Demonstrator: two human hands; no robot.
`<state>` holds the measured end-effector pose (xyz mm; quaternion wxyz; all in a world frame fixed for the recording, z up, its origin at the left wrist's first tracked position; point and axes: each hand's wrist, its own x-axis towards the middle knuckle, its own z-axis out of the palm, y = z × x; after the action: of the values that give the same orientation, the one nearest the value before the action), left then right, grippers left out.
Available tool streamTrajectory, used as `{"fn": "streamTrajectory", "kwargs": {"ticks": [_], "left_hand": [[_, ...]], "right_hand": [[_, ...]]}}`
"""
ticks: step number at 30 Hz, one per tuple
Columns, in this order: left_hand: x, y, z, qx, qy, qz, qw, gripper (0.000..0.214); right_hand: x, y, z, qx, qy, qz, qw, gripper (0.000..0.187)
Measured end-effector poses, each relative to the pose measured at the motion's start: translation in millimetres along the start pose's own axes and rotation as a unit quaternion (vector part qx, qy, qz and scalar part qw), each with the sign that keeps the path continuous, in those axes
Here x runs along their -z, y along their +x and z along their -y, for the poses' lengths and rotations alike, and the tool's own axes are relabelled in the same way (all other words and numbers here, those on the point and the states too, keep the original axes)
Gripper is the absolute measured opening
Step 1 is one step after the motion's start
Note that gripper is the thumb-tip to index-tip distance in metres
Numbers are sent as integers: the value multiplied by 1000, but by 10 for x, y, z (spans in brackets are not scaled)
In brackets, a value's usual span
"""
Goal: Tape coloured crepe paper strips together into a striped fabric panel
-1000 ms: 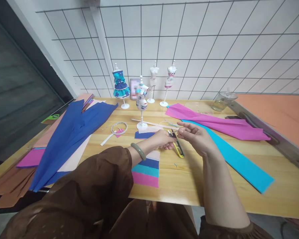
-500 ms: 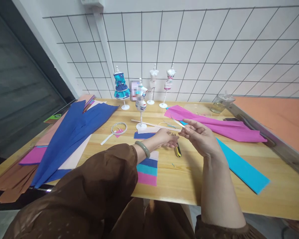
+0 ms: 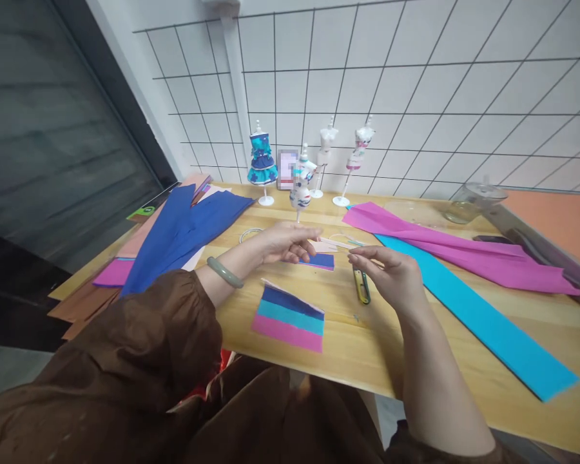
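Note:
My left hand [image 3: 286, 241] reaches forward, palm down, fingers stretched out over the wooden table [image 3: 367, 335]. Its fingertips are just above a small dark blue paper piece [image 3: 323, 261] and beside a pale paper scrap [image 3: 325, 246]. A green bangle [image 3: 225, 272] is on that wrist. My right hand [image 3: 389, 274] hovers to the right with thumb and forefinger pinched together; what they hold is too thin to make out. Yellow-green thread snips [image 3: 361, 285] lie on the table just left of that hand. A stack of pink, cyan and blue paper [image 3: 290, 317] lies near the front edge.
Several small dress-form mannequins [image 3: 301, 188] stand at the back by the grid wall, one in a blue dress [image 3: 262, 161]. Dark blue sheets [image 3: 188, 229] lie left, with a magenta sheet [image 3: 444, 245] and a cyan strip [image 3: 478, 312] right. A tape roll [image 3: 250, 233] and a glass cup [image 3: 468, 203] are behind.
My left hand has let go near the snips and moved forward-left over the blue piece. The right hand has lowered. The view has swung left.

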<state>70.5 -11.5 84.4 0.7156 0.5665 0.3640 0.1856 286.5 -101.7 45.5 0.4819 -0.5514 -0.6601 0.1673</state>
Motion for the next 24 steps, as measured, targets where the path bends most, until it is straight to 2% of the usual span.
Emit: {"fn": "streamTrajectory", "kwargs": {"ticks": [3, 6, 12, 19, 24], "left_hand": [[45, -109, 65, -1, 31, -16, 999, 28], [67, -215, 127, -1, 25, -34, 999, 24], [57, -469, 308, -24, 44, -110, 993, 30], [72, -440, 697, 6, 29, -93, 995, 27], [86, -366, 782, -31, 81, -84, 993, 23]], "right_hand": [[-50, -3, -23, 58, -40, 15, 997, 16], [-85, -20, -14, 76, -53, 39, 995, 15], [-132, -48, 22, 6, -43, 45, 998, 21], [-263, -74, 64, -62, 58, 89, 992, 30], [-346, -97, 109, -81, 74, 130, 985, 35]]}}
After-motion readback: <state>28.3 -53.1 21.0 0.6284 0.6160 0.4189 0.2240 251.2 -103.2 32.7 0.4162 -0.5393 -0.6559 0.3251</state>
